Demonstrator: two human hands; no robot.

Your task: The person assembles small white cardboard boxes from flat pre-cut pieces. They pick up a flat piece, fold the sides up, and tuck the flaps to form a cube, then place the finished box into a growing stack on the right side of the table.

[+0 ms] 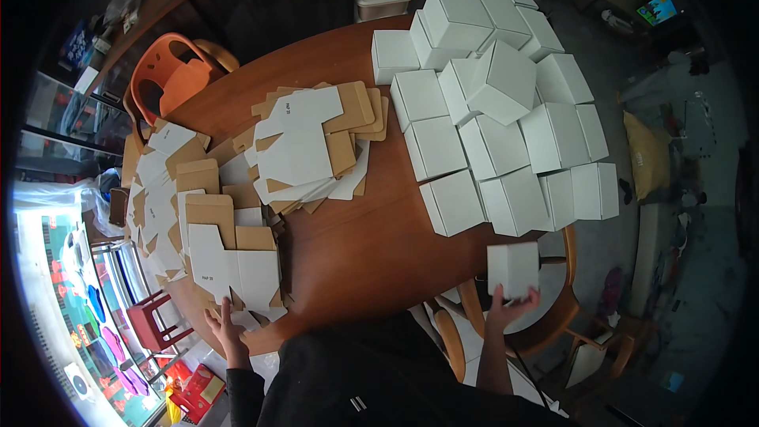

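A small folded white box (512, 266) is held up in my right hand (510, 310), past the table's near right edge, with the fingers gripping its lower side. Beside the nearest pile of flat cardboard blanks (217, 261), my left hand (228, 337) is open, its fingers spread apart and their tips close to the lowest blank; whether they touch it I cannot tell. The blanks are white on one face and brown on the other. Another pile of flat blanks (296, 146) lies farther back, and more blanks (156, 213) overlap at the left.
Many finished white boxes (451, 146) are heaped on the right of the brown table (348, 245), one tilted on top. Wooden chairs (553, 324) stand at the near right edge. An orange chair (162, 71) is at the far left, a red stool (154, 320) at the left.
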